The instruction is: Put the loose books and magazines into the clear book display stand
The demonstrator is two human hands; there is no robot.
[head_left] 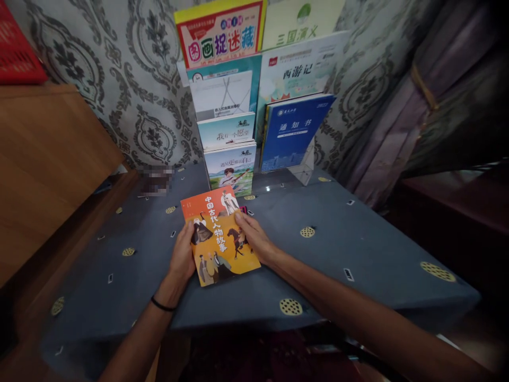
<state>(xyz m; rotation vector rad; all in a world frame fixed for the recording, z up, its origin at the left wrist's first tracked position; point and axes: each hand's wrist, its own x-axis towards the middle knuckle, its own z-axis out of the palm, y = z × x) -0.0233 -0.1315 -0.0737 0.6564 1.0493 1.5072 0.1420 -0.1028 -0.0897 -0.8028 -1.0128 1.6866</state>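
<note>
Between my two hands is an orange and yellow book (220, 249) with white Chinese lettering and several drawn figures on its cover. It is tilted, cover facing me, above the cloth-covered table. My left hand (183, 252) grips its left edge, with a black band on the wrist. My right hand (254, 236) holds the right edge, thumb on the cover. Just behind stands a clear display rack (304, 170) of books. Nearest the held book is one with a guitar player on its cover (230, 165); to its right leans a blue book (295, 132).
A patterned blue-grey tablecloth (326, 270) covers the table. Higher in the rack stand a red and yellow picture book (220, 37) and a pale book (298, 71). A wooden cabinet (47, 159) borders the left, a tied curtain (421, 101) the right. Patterned wallpaper lies behind.
</note>
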